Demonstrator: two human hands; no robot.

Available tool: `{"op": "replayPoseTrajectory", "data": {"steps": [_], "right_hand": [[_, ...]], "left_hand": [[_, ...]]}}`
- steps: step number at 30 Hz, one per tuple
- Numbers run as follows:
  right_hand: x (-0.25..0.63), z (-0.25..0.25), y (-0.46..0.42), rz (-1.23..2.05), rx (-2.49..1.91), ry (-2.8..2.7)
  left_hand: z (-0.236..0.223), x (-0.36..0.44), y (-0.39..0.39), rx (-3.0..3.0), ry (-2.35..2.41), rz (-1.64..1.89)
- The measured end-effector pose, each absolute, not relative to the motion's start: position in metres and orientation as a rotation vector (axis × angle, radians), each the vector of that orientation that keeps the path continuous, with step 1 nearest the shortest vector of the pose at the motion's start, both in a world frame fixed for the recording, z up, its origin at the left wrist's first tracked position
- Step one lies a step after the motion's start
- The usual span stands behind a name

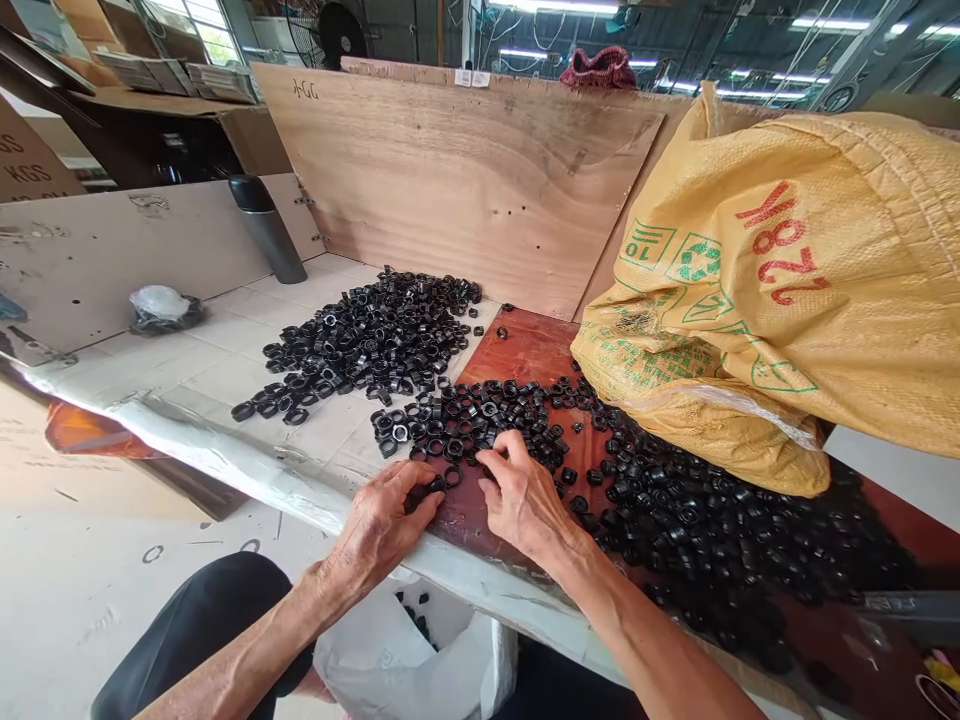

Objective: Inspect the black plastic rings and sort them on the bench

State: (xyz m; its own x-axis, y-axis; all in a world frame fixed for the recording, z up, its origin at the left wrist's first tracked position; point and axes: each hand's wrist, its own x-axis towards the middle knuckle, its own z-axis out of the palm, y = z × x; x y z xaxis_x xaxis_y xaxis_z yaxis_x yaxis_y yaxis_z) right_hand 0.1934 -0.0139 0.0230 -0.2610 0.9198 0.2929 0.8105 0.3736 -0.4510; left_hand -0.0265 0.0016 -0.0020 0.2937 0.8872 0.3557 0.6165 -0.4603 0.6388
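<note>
White bag (pixel 420 660) below table edge; left hand (pixel 382 525) pinching black ring (pixel 438 484), right hand (pixel 521 495) fingers spread on rings (pixel 480 415) beside yellow sack (pixel 787 290)

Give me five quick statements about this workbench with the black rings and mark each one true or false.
1. Both hands, left and right, rest among black rings. True.
2. The sack is blue. False: it is yellow with red and green print.
3. A dark flask stands at the back left. True.
4. The rings lie in a metal tray. False: they lie loose on the table.
5. A white bag sits below the table edge. True.
</note>
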Motion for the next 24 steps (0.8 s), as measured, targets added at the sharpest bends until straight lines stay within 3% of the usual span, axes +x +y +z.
{"op": "replayPoseTrajectory", "data": {"steps": [5,9,18,24], "right_hand": [[0.186,0.028,-0.017,0.757,-1.122,-1.986],[0.181,0.018,-0.011,0.992,-1.25,-1.745],[0.189,0.025,-0.009,1.007,-1.488,-1.687],[0.19,0.029,-0.007,1.05,-1.359,-1.501]], "left_hand": [[0.004,-0.016,-0.001,2.097,1.276,0.984],[0.008,-0.012,-0.003,2.084,1.173,0.94],[0.004,-0.002,0.009,2.114,1.357,0.929],[0.005,0.002,0.01,2.124,1.382,0.921]]}}
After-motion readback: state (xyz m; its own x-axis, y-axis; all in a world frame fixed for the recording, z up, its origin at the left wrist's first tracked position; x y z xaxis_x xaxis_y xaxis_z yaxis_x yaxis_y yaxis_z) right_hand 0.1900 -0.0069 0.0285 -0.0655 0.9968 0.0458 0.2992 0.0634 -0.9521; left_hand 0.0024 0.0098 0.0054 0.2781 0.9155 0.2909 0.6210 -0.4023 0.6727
